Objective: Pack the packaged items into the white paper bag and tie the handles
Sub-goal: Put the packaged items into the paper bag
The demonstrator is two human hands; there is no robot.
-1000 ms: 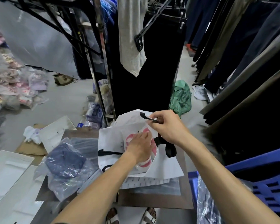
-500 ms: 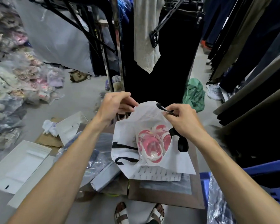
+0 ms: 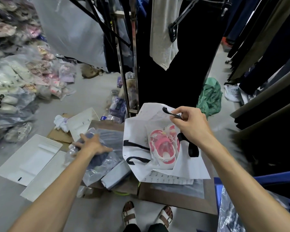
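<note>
A white paper bag (image 3: 137,131) with black lettering stands open on a low brown surface. Inside it lies a clear packet of pink slippers (image 3: 162,144). My right hand (image 3: 191,126) pinches the bag's black handle (image 3: 170,113) at the top and holds the mouth up. A second black handle (image 3: 191,148) hangs below that hand. My left hand (image 3: 92,144) rests spread on a clear plastic packet with a dark blue garment (image 3: 99,158), left of the bag. Its fingers lie on the plastic; a firm grip is not evident.
A grey flat packet (image 3: 115,174) lies under the bag's left corner. Flat white bags (image 3: 30,158) and cardboard (image 3: 60,136) cover the floor at left. Packaged shoes (image 3: 10,84) pile up far left. A clothes rack post (image 3: 129,64) stands behind; a blue crate (image 3: 274,180) at right.
My left hand let go of the bag's top edge and dropped down left onto the dark blue garment packet. My right hand keeps the handle raised.
</note>
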